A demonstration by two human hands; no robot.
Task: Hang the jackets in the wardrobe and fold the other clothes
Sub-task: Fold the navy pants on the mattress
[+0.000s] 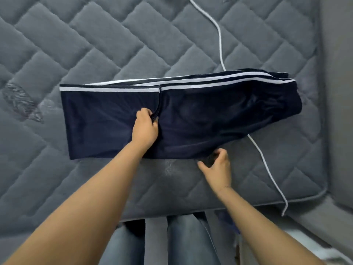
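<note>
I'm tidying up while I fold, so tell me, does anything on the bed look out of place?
Yes: a white cable trails across the grey mattress, runs under the folded navy track pants, and hangs off the near edge. It doesn't belong with the clothes.

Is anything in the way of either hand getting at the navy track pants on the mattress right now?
Nothing visible does. The left hand already grips a folded edge mid-garment on the navy track pants, and the right hand is at their near hem. A white cable runs under the pants' right end across the mattress, clear of both hands.
</note>
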